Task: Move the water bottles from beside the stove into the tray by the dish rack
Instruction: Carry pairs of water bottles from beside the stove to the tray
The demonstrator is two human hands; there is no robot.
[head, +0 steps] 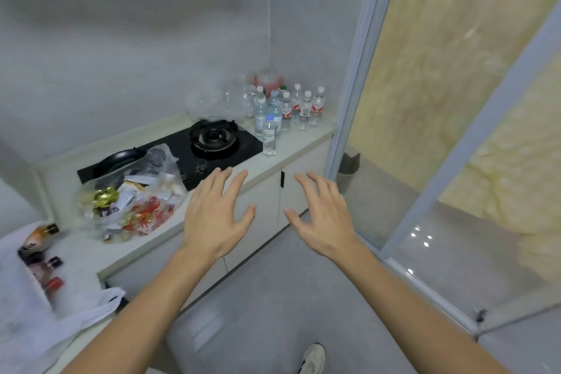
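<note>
1. A person stands before a kitchen counter (291, 143), both arms stretched forward, the left hand (217, 215) and right hand (323, 215) raised side by side with fingers spread and nothing in either of them.

2. The water bottles (288, 109) stand upright in a tight cluster at the far right end of the counter, just right of the gas stove (212, 136) and packed into the corner by the wall; one bottle (269, 138) stands apart at the near edge of the group, the easiest to reach first.

3. Both hands hang short of the counter edge and well apart from the bottles, palms down, apparently spread in readiness to take a bottle each; no bottle has yet been touched.

4. Left of the burner, a clear plastic bag of packets (133, 200) slumps across the stove's near corner, partly covering a dark pan (120, 158).

5. At the near left, sauce bottles (42, 252) lie in a white bag (39, 322).

6. Neither the tray nor the dish rack is in view, so the carry will likely call for a turn away from this corner.
</note>
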